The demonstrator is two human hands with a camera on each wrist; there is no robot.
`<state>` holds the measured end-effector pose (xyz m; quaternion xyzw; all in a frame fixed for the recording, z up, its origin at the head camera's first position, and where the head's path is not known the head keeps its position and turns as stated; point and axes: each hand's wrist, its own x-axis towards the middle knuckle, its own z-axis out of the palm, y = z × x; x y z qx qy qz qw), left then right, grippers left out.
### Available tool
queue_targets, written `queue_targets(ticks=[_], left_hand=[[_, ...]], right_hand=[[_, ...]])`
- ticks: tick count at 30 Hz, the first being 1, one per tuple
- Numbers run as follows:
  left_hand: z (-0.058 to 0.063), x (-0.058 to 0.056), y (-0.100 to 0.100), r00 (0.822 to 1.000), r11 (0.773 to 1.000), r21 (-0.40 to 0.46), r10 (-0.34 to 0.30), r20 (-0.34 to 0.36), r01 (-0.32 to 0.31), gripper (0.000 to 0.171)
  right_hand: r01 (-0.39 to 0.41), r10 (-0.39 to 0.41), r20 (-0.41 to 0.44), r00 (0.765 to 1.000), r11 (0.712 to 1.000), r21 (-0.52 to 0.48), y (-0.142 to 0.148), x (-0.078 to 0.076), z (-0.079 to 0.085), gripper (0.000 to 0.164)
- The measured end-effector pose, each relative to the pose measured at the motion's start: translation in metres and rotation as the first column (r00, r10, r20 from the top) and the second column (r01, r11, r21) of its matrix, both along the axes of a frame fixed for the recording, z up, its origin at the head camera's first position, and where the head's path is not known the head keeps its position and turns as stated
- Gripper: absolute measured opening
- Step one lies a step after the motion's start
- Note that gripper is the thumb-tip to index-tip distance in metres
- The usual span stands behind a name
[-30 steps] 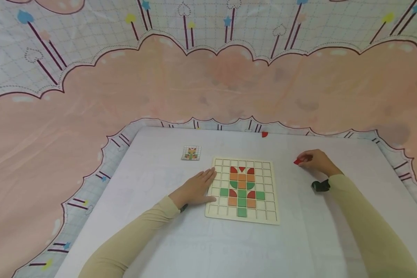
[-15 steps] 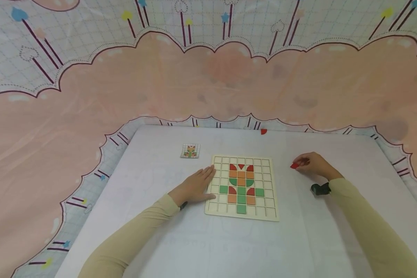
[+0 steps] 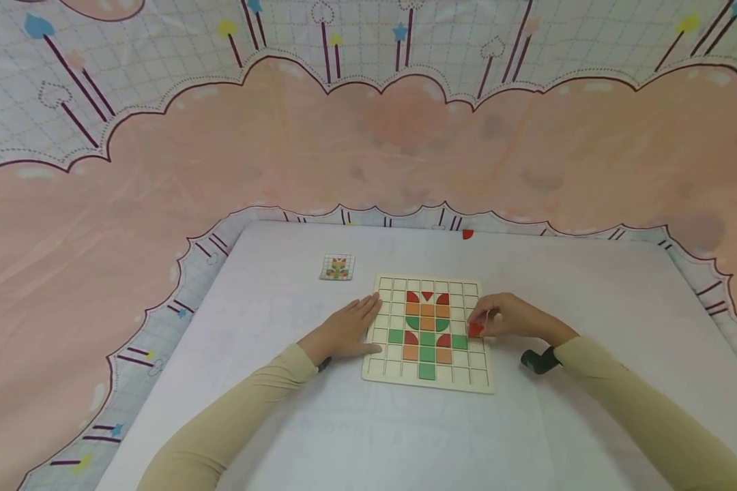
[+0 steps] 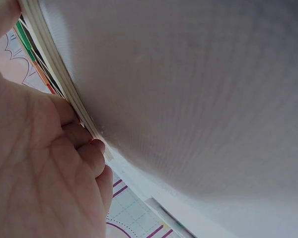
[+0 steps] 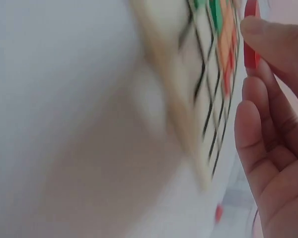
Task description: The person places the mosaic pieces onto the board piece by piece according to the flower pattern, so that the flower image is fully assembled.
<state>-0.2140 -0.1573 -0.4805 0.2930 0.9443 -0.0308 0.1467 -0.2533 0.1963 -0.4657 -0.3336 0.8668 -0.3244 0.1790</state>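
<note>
A wooden grid board (image 3: pixel 393 372) lies on the white table, bearing red, orange and green tiles arranged like a flower. My left hand (image 3: pixel 345 332) rests at its left edge, fingers extended and thumb spread. In the left wrist view the fingertips meet the side of the board (image 4: pixel 54 64). Thumb and fingers of my right hand (image 3: pixel 516 318) pinch a red tile (image 3: pixel 475 330) over the board's right columns, close to the green square (image 3: pixel 459 342) at the right. The right wrist view shows the red tile (image 5: pixel 251 37) edge-on between thumb and fingertips.
A small pattern card (image 3: pixel 337 267) with a similar flower lies behind the board to the left. Another red tile (image 3: pixel 467 234) sits at the table's far edge. Beyond that edge hangs a peach and white printed cloth (image 3: pixel 344 150).
My right hand has moved left with the red tile, from the bare table right of the board to over its right columns. The left hand stays at the board's edge.
</note>
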Motion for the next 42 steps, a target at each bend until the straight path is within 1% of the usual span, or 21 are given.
queue_targets(ticks=[3, 6, 10, 12, 16, 22, 27, 33, 42], left_hand=[[0.0, 0.0, 0.0, 1.0, 1.0, 0.001, -0.006, 0.001, 0.006, 0.091], [-0.001, -0.001, 0.0, 1.0, 1.0, 0.01, -0.009, 0.007, 0.009, 0.091], [-0.001, -0.001, -0.001, 1.0, 1.0, 0.009, -0.012, 0.006, 0.012, 0.091], [-0.001, -0.001, -0.001, 1.0, 1.0, 0.004, -0.014, 0.002, 0.014, 0.091], [0.0, 0.0, -0.001, 1.0, 1.0, 0.021, -0.018, -0.001, 0.018, 0.09], [0.0, 0.0, -0.001, 1.0, 1.0, 0.011, -0.02, -0.003, 0.02, 0.091], [-0.002, -0.001, -0.002, 1.0, 1.0, 0.0, -0.024, -0.012, 0.024, 0.091], [-0.003, -0.001, -0.002, 0.999, 1.0, 0.002, -0.031, -0.017, 0.032, 0.091], [-0.003, -0.002, -0.002, 0.999, 1.0, -0.004, -0.029, -0.016, 0.029, 0.091]], right_hand=[[-0.08, 0.08, 0.011, 0.997, 0.997, 0.001, -0.014, 0.011, 0.0, 0.021], [-0.118, 0.117, 0.034, 0.993, 0.993, 0.028, -0.023, 0.019, -0.003, 0.019], [-0.123, 0.118, 0.075, 0.99, 0.99, 0.063, -0.03, 0.025, -0.006, 0.02], [-0.127, 0.121, 0.075, 0.99, 0.988, 0.085, -0.032, 0.027, -0.007, 0.021], [-0.134, 0.129, 0.052, 0.99, 0.984, 0.116, -0.033, 0.029, -0.008, 0.022], [-0.123, 0.12, 0.042, 0.992, 0.988, 0.096, -0.032, 0.031, -0.01, 0.019], [-0.117, 0.116, 0.013, 0.993, 0.99, 0.084, -0.033, 0.031, -0.01, 0.016], [-0.123, 0.124, 0.0, 0.992, 0.99, 0.072, -0.033, 0.03, -0.011, 0.014], [-0.094, 0.096, -0.028, 0.995, 0.993, 0.076, -0.033, 0.028, -0.014, 0.012]])
